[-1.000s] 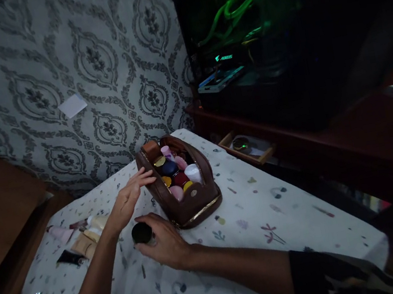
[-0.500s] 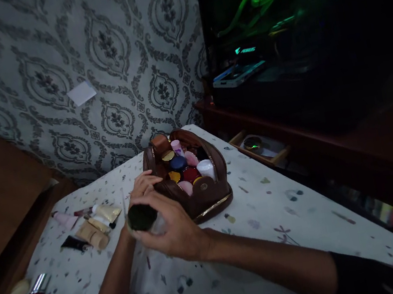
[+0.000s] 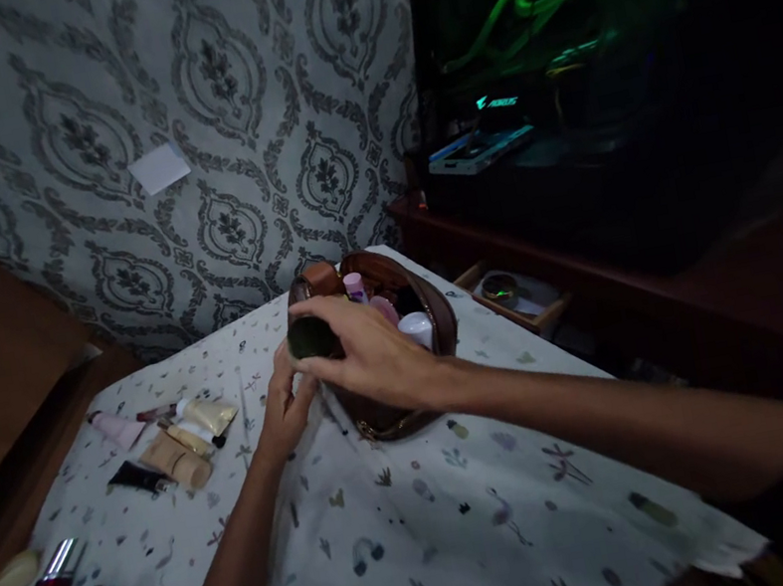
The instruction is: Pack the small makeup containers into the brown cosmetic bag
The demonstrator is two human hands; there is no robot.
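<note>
One dark-lidded jar point(image 3: 310, 338), gripped in closed right hand point(image 3: 373, 362) over near-left rim of brown pouch point(image 3: 443, 324), left hand point(image 3: 290, 414) curled on that rim; best lowered upright into a gap, pouch steadied.

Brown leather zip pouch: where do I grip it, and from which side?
Take the brown leather zip pouch by its near-left side wall, under the zip rim, coming from the left beside the left hand. Its top gapes open, packed with small lidded jars, and the right hand holds a dark-lidded round jar over it.
</note>
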